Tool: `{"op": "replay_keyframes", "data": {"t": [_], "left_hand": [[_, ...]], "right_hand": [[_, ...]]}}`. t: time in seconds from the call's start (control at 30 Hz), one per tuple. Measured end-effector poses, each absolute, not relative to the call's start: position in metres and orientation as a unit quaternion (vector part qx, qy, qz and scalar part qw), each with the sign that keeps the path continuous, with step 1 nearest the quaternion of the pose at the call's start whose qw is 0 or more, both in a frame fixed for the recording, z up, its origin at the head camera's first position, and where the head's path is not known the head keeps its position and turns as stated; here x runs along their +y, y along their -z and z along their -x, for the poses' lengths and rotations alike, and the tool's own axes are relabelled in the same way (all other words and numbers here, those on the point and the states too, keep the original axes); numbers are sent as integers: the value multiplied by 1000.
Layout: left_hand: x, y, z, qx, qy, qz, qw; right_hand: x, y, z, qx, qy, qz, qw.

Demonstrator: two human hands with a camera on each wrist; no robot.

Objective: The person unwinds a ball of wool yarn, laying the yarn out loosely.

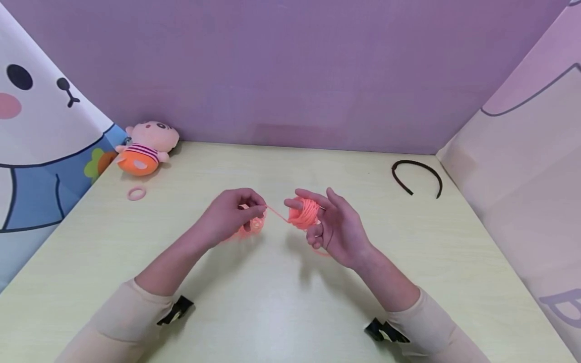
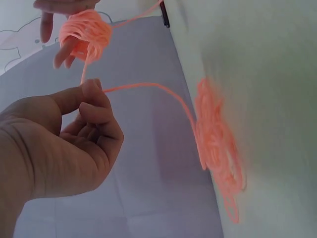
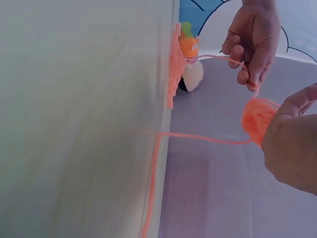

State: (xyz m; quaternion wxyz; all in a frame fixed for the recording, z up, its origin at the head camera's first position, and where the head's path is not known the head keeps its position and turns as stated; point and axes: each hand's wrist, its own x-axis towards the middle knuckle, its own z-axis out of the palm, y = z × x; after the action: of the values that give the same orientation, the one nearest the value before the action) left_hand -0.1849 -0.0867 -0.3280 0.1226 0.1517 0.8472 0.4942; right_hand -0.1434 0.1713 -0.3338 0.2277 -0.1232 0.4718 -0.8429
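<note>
My left hand [image 1: 233, 214] pinches a strand of coral-pink yarn between thumb and fingertips, with the other fingers curled. From that pinch the strand runs taut to a wound bundle of yarn [image 1: 304, 214] on my right hand [image 1: 340, 229]. Loops of the bundle go around extended fingers of the right hand, and a fingertip pokes out of it. The right thumb stands up, apart from the bundle. A loose yarn pile [image 2: 215, 144] lies on the table beyond the left hand, partly hidden by it in the head view. A yarn tail hangs below the right hand.
A plush doll [image 1: 145, 147] with orange bottoms lies at the table's back left, with a pink ring [image 1: 136, 193] in front of it. At the back right lies a dark curved headband [image 1: 417, 176]. Purple and printed panels border the pale table [image 1: 272, 312].
</note>
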Motion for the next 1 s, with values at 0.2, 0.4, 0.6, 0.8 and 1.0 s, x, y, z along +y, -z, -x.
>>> {"op": "replay_keyframes", "data": {"t": [0.2, 0.4, 0.6, 0.8, 1.0], "left_hand": [[-96, 320, 191, 852, -505, -120, 69], [-104, 310, 192, 842, -531, -98, 20], [-107, 304, 191, 822, -565, -74, -1], [-109, 301, 190, 802, -593, -70, -26], [-112, 297, 189, 786, -612, -66, -60]], "right_hand": [[172, 334, 143, 465, 845, 124, 231], [172, 334, 143, 466, 845, 123, 231], [173, 335, 144, 470, 843, 122, 231], [173, 335, 145, 478, 841, 113, 227], [173, 334, 145, 488, 841, 90, 214]]}}
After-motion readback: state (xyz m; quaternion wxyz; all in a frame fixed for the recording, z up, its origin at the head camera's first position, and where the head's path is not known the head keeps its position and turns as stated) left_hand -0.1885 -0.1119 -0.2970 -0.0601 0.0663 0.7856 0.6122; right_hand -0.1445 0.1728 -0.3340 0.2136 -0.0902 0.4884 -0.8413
